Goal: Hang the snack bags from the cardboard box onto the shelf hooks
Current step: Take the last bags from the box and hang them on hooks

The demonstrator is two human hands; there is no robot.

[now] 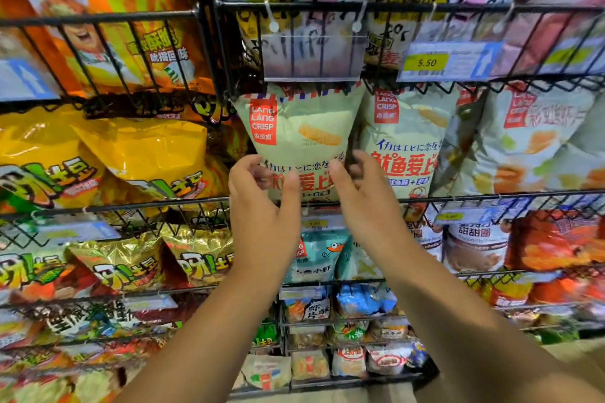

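We grip the snack bag (pixel 299 127) at twelve o'clock, left hand (pixel 262 203) and right hand (pixel 363 196) curled round its lower edges; it looks nearly hung, though we cannot see the box.

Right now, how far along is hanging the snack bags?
Done: a neighbouring Lang Lang Crisp bag is shelved at right. In hand: left hand and right hand grip the middle Lang Lang Crisp bag; its hook is hidden. Left: unknown, no cardboard box in view.

Black wire shelves (pixel 98 17) carry rows of snack bags (pixel 407 141).
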